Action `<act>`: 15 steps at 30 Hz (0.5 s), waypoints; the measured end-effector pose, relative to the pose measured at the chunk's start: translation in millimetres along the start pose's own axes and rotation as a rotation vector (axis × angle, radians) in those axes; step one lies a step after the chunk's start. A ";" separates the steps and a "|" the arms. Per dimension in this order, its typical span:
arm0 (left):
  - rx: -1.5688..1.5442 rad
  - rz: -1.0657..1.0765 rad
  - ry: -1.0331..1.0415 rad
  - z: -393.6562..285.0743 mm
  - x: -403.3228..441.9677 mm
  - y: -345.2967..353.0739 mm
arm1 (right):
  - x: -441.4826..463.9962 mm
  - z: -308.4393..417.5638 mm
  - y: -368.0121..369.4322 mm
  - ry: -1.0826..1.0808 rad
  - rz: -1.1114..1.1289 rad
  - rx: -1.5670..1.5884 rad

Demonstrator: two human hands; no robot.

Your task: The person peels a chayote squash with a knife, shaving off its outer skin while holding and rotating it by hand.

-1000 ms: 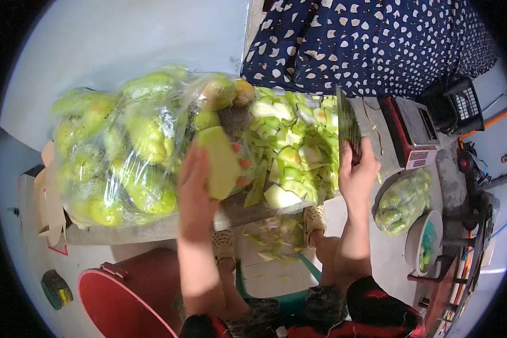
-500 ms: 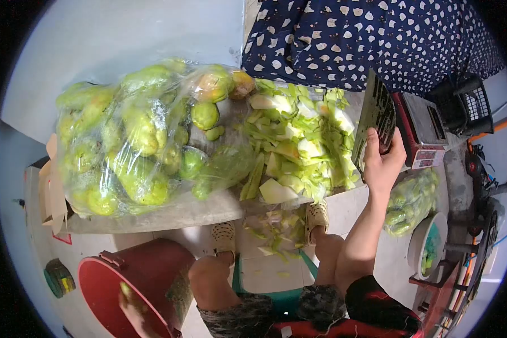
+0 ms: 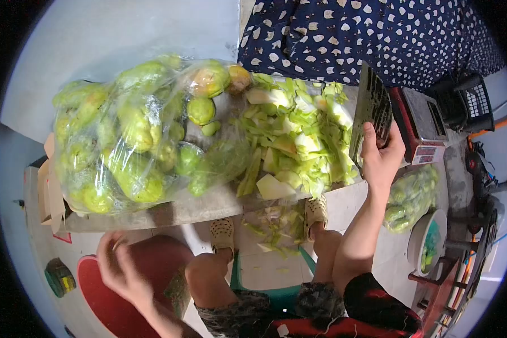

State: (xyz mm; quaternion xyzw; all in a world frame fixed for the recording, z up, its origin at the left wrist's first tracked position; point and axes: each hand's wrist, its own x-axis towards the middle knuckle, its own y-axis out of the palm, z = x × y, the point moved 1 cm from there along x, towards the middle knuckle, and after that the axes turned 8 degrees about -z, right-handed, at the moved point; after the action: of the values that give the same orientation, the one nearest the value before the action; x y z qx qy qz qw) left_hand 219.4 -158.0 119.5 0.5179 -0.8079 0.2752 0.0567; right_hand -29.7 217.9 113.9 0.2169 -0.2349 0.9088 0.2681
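My right hand [image 3: 384, 155] is closed on a cleaver [image 3: 373, 107], whose broad dark blade points upward and has wet bits stuck to it. My left hand [image 3: 125, 273] is over the red bucket [image 3: 89, 281], fingers apart and slightly blurred, with nothing seen in them. Beyond it, a clear plastic bag [image 3: 135, 129] full of green papaya-like fruit lies on the low table [image 3: 208, 211]. Pale and green peelings and cut pieces [image 3: 298, 135] are heaped to the right of the bag, nearest my right hand.
Right of the cleaver stands a red scale [image 3: 422, 124], with a black basket [image 3: 473, 104] behind. A bag of green produce [image 3: 414, 197] and a white bucket [image 3: 417, 242] stand on the floor at right. Scraps [image 3: 276, 225] lie between my feet.
My left hand has come up out of the red bucket; the greenish piece seen at it before is gone from view. My right hand still holds the cleaver in nearly the same place.
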 end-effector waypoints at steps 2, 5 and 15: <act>-0.102 0.323 0.196 -26.0 13.9 65.9 | -0.1 -0.5 0.5 -0.036 0.029 -0.051; -0.155 0.582 0.433 -47.0 34.1 170.2 | -1.5 3.6 2.7 -0.054 0.043 -0.038; 0.557 1.249 0.413 -13.3 45.5 257.9 | -0.3 2.6 2.3 -0.010 0.066 -0.092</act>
State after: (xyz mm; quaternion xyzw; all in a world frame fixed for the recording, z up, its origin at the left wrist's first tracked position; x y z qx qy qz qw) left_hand -27.9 -107.5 48.4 -0.1091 -0.8262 0.5446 -0.0942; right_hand -30.1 214.6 115.2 0.2011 -0.2848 0.9043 0.2462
